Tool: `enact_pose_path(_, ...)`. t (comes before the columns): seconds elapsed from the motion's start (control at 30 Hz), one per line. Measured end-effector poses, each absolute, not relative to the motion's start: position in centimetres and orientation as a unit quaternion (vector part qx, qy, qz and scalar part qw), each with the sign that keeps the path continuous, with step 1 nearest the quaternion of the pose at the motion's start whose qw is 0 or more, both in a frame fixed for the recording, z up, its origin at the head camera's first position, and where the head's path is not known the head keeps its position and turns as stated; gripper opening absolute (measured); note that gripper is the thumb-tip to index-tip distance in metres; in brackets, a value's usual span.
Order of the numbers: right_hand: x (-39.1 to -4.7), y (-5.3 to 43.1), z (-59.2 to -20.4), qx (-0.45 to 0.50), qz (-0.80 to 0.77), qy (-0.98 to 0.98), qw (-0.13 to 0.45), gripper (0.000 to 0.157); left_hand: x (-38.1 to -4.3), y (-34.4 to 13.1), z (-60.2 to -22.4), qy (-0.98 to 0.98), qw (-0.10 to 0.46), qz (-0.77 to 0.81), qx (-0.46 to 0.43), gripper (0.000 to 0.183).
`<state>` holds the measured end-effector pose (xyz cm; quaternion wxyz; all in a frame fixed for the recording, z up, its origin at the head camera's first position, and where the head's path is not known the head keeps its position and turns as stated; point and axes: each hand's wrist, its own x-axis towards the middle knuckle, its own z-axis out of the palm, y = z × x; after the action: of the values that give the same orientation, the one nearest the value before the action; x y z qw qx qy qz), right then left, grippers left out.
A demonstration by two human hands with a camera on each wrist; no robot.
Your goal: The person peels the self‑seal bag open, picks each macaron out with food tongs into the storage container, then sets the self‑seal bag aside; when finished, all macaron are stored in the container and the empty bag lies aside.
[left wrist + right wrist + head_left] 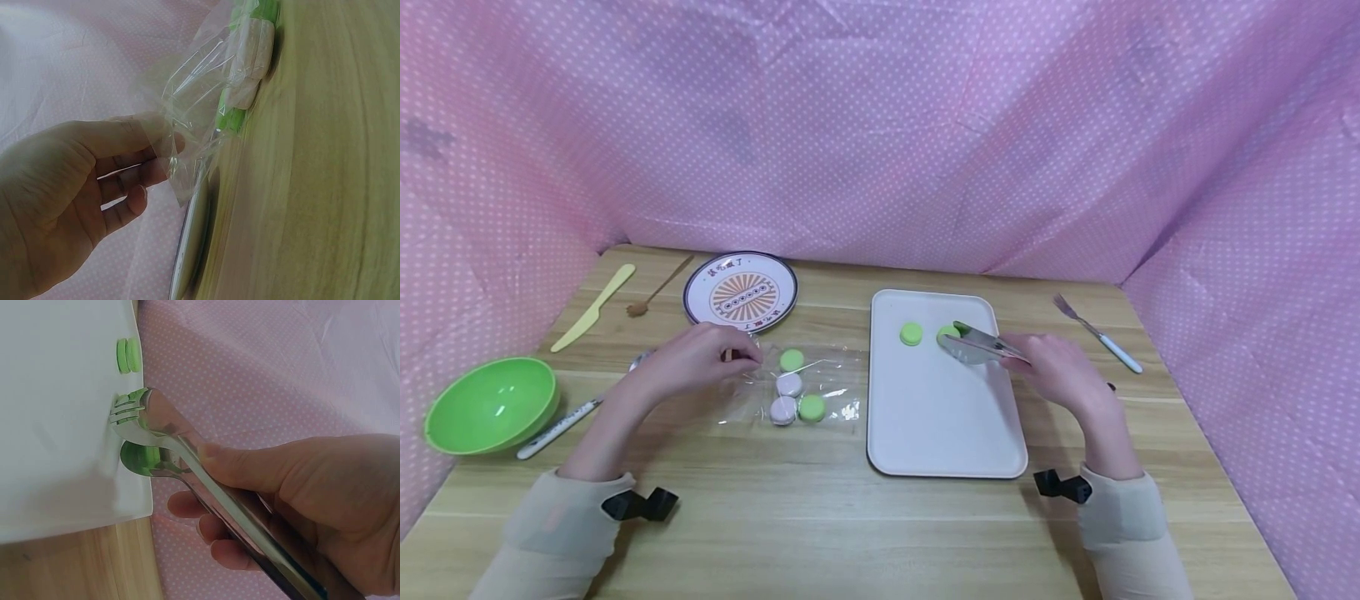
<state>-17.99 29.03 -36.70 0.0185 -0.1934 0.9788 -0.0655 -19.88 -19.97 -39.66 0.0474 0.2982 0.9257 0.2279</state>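
Observation:
My left hand [696, 360] pinches the edge of a clear plastic bag [190, 100] between thumb and fingers. Inside the bag lie two green macarons [812, 407] and two pale lilac ones [783, 410]. In my right hand [1063, 371] is a pair of metal serving tongs [215, 494], one end fork-shaped, the other spoon-shaped. The tong ends are at either side of a green macaron [948, 332] on the white tray [940, 425], partly covering it. Another green macaron [912, 333] sits just left of it on the tray.
A round patterned plate [742, 287] stands behind my left hand. To the left are a green bowl [493, 406], a yellow knife [593, 308], a brown stirring stick [660, 287] and a utensil with a white handle [559, 428]. A fork [1097, 333] lies right of the tray.

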Motion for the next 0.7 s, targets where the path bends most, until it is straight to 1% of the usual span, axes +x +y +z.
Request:
enact_pose_path(0.2,-18.0,29.0,-36.6,-0.19,-0.07,0.979,0.028,0.008,-19.9,-20.0,-39.7,0.925,0.043,0.228,0.301,0.009)
enact_pose_path(0.43,-17.7,29.1,-35.9,-0.186,-0.086,0.978,0.029,0.024,-19.8,-20.0,-39.7,0.927,0.044,0.226,0.297,0.009)
enact_pose_path(0.57,-17.2,28.5,-35.3,-0.197,-0.093,0.976,0.008,0.027,-19.9,-20.0,-39.7,0.927,0.045,0.225,0.297,0.01)
enact_pose_path(0.7,-16.9,26.6,-35.0,-0.242,-0.1,0.965,-0.016,0.028,-19.9,-20.1,-39.6,0.929,0.055,0.222,0.291,0.011)
